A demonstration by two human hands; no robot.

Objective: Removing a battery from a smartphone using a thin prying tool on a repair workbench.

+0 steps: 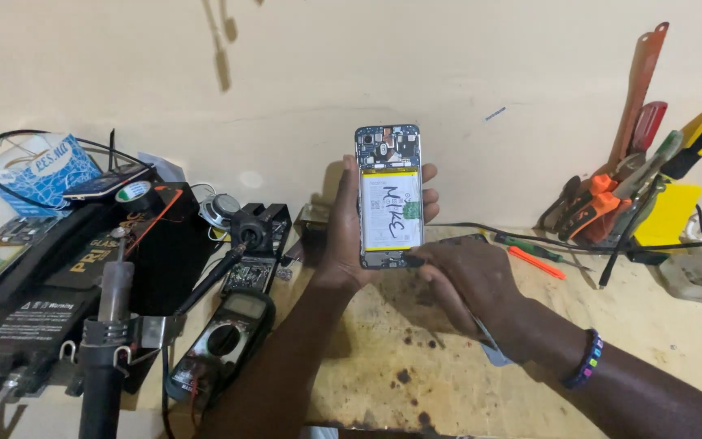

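Nearest to us, at the near left edge of the workbench point(530, 382), a hot-air handle point(106, 358) stands in its holder beside a multimeter point(225, 337), and our left forearm passes just over them; we judge that a dropped elbow could knock either one. Our right hand point(469, 284), with a beaded bracelet point(585, 359) at the wrist, is pressed together around a thin metal tool point(487, 345) whose tip meets the bottom edge of the opened phone point(389, 195). Our left hand point(347, 236) wraps that phone from behind, thumb on one side and fingers curled on the other, holding it upright above the middle of the bench. The risk we see is a slip of the tip into the exposed battery point(390, 207) or the board above it, since the phone hangs unsupported. Open bench lies below and to the right of our hands. Farther off, a black cable point(546, 241) and an orange screwdriver point(536, 262) cross the far edge, and the tool rack point(635, 179) crowds the far right corner against the wall.
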